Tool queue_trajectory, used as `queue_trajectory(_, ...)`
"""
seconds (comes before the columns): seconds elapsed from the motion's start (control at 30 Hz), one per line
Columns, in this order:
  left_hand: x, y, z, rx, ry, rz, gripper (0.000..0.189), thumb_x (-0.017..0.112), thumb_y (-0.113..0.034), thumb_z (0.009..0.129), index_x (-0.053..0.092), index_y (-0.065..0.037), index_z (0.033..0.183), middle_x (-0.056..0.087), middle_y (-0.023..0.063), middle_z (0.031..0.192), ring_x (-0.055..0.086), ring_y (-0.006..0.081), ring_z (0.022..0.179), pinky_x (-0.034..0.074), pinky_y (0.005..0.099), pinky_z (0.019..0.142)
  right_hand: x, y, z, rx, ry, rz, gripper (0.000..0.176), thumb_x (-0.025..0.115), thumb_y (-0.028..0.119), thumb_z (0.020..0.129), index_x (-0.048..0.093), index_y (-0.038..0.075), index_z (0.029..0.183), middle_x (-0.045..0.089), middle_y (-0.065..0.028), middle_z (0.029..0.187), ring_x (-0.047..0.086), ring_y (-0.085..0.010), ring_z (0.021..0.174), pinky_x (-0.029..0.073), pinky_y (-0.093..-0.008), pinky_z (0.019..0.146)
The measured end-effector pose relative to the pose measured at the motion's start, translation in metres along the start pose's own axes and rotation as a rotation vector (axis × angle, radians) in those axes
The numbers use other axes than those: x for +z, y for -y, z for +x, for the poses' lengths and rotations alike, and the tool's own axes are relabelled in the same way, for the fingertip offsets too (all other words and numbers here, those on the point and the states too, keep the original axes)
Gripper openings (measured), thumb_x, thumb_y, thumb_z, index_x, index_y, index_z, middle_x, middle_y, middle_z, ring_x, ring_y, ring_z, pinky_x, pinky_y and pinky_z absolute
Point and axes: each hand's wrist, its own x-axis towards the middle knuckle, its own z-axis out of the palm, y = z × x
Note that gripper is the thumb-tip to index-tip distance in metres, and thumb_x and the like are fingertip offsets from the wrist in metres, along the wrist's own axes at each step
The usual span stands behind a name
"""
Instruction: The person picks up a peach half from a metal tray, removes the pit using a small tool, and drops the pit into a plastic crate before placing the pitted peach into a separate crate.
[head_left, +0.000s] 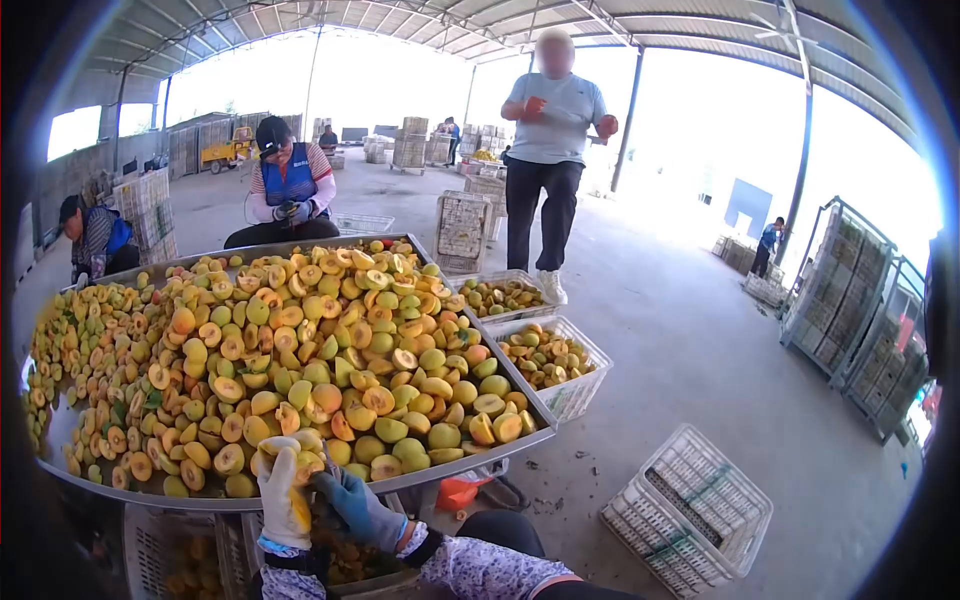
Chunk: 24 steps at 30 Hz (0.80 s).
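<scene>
Left hand (283,497) and right hand (352,508) are hovering close together at the tray's (450,462) near edge. Halved fruit (300,350) is covering it.

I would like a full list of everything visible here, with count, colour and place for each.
metal tray: one, grey, centre left
fruit halves: very many, yellow-green-orange, heaped on tray
baskets: two, white, right of tray, holding fruit
crates: about two, white, floor lower right
racks: two, grey, far right
seated person: one, striped shirt, behind tray
standing person: one, pale blue shirt, back centre
left hand: one, white glove, tray's near edge
right hand: one, blue glove, beside left hand
</scene>
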Motion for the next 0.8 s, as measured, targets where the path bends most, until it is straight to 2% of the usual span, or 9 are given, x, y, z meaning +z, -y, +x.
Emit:
queue_trajectory(0.1,0.007,-0.001,0.005,-0.009,-0.031,-0.056,0.032,0.052,-0.025,0.105,0.055,-0.005,0.130,0.064,0.0102,0.111,0.066,0.0210,0.093,0.057,0.0343,0.080,-0.009,-0.028,0.028,-0.520,-0.041,-0.330,0.028,0.056,0.034,0.105,0.061,0.008,0.095,0.053,0.0025,0.073,0.044,-0.0027,0.063,0.035,-0.0210,0.054)
queue_trajectory(0.13,0.017,-0.010,0.002,-0.014,-0.103,-0.074,0.035,0.049,-0.026,0.106,0.054,-0.005,0.133,0.064,0.0099,0.110,0.066,0.0208,0.093,0.057,0.0343,0.080,-0.006,-0.023,0.022,-0.502,-0.087,-0.459,0.026,0.055,0.030,0.106,0.061,0.005,0.099,0.056,0.0010,0.078,0.047,-0.0035,0.075,0.039,-0.0221,0.063)
queue_trajectory(0.23,-0.031,0.009,0.002,0.474,-0.067,0.856,0.060,0.070,-0.021,0.094,0.044,0.005,0.141,0.061,0.0169,0.124,0.064,0.0262,0.107,0.054,0.0363,0.092,-0.002,-0.011,0.001,-0.718,-0.118,-0.813,0.024,0.056,0.026,0.104,0.059,0.002,0.103,0.063,-0.0102,0.078,0.063,-0.0182,0.071,0.048,-0.0347,0.063)
queue_trajectory(0.3,-0.029,0.004,-0.001,0.527,-0.060,1.013,0.068,0.074,-0.018,0.092,0.041,0.009,0.144,0.060,0.0194,0.129,0.064,0.0276,0.111,0.053,0.0367,0.095,0.005,0.001,-0.005,-0.782,-0.156,-1.053,0.020,0.060,0.022,0.100,0.059,0.003,0.098,0.065,-0.0173,0.073,0.066,-0.0366,0.065,0.047,-0.0428,0.054)
queue_trajectory(0.33,-0.020,-0.001,0.000,0.500,-0.040,0.998,0.064,0.072,-0.016,0.094,0.041,0.009,0.143,0.061,0.0195,0.129,0.065,0.0272,0.110,0.054,0.0365,0.095,0.006,0.000,-0.002,-0.847,-0.169,-1.134,0.019,0.061,0.021,0.099,0.059,0.003,0.097,0.065,-0.0194,0.073,0.065,-0.0415,0.065,0.046,-0.0454,0.052)
queue_trajectory(0.37,-0.009,0.001,0.003,0.376,-0.033,0.503,0.049,0.061,-0.022,0.100,0.048,0.007,0.137,0.063,0.0167,0.122,0.066,0.0246,0.105,0.055,0.0345,0.092,0.003,-0.003,0.002,-0.843,-0.172,-1.127,0.019,0.062,0.022,0.099,0.059,0.003,0.098,0.065,-0.0196,0.072,0.065,-0.0414,0.063,0.046,-0.0459,0.052)
queue_trajectory(0.43,-0.010,0.000,0.009,0.056,-0.068,0.083,0.047,0.042,-0.037,0.109,0.058,0.004,0.127,0.066,0.0143,0.117,0.068,0.0218,0.099,0.057,0.0334,0.088,0.000,-0.006,0.006,-0.808,-0.195,-1.165,0.019,0.063,0.022,0.098,0.059,0.003,0.098,0.065,-0.0200,0.071,0.065,-0.0416,0.063,0.046,-0.0464,0.053)
queue_trajectory(0.67,0.010,0.000,0.006,0.042,-0.205,-0.036,0.046,0.045,-0.040,0.108,0.059,0.003,0.117,0.067,0.0166,0.113,0.069,0.0251,0.099,0.059,0.0382,0.087,0.009,-0.004,0.001,-0.692,-0.183,-1.099,0.020,0.060,0.023,0.101,0.061,0.003,0.101,0.066,-0.0215,0.075,0.068,-0.0403,0.071,0.049,-0.0434,0.058)
queue_trajectory(0.8,0.011,0.002,0.004,0.033,-0.289,-0.043,0.043,0.047,-0.043,0.106,0.058,-0.001,0.108,0.067,0.0153,0.106,0.069,0.0258,0.093,0.060,0.0402,0.081,0.006,-0.012,0.004,-0.663,-0.096,-1.026,0.029,0.061,0.031,0.099,0.061,0.002,0.099,0.063,-0.0278,0.075,0.063,-0.0495,0.074,0.047,-0.0522,0.058)
